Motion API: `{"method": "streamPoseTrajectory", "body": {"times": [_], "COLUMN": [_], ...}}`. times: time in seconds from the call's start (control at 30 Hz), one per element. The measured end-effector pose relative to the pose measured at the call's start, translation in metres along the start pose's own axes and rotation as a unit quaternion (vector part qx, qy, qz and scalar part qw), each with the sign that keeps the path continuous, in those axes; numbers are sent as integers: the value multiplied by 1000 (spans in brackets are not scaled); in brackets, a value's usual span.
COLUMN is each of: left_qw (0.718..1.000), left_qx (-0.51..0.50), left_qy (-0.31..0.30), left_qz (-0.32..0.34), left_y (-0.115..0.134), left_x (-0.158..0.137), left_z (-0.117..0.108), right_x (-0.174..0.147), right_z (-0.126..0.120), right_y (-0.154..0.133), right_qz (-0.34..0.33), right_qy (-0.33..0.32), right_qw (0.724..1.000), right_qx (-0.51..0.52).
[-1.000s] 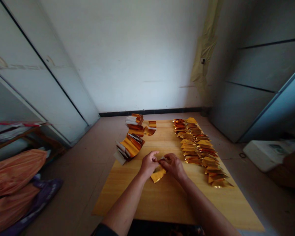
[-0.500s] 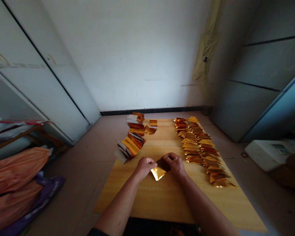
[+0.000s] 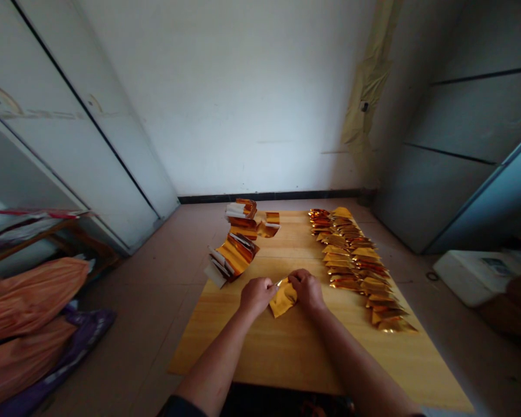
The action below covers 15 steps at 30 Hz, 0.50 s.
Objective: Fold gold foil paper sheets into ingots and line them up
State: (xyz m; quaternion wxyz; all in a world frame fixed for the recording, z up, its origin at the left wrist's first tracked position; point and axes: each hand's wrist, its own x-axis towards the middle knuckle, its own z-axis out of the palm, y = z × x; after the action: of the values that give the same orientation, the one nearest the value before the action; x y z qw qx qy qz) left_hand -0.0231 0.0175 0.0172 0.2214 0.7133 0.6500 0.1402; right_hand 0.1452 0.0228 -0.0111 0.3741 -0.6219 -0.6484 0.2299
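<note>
Sheet (image 3: pixel 283 300) between hands, in from near edge of table (image 3: pixel 286 353). Left hand (image 3: pixel 257 295), right hand (image 3: pixel 309 291) pinch its far side; body runs toward near edge. Hands equally close; long axis unclear.

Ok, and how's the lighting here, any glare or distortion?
Head view: the pale wall is brightest mid-frame, the grey cabinet at right dim; head view: glints show on the held gold sheet and the folded gold pieces; head view: cabinet edges lean outward, suggesting wide-lens stretch.
</note>
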Motion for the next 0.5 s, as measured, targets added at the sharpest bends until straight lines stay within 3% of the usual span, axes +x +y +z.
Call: {"method": "streamPoseTrajectory", "body": {"times": [0.2,0.33,0.5], "left_qw": [985,975,961], "left_qx": [168,209,224], "left_qy": [15,40,115], "left_qz": [24,58,110], "left_y": [9,10,13], "left_x": [-6,-7,-7], "left_z": [-2,-1,2], "right_x": [1,4,7], "right_z": [4,9,10], "right_y": [-12,-12,-12], "right_qz": [-33,-62,-75], "right_qy": [-20,-30,-49], "right_qw": [972,952,939], "right_qx": [-232,-299,-331]}}
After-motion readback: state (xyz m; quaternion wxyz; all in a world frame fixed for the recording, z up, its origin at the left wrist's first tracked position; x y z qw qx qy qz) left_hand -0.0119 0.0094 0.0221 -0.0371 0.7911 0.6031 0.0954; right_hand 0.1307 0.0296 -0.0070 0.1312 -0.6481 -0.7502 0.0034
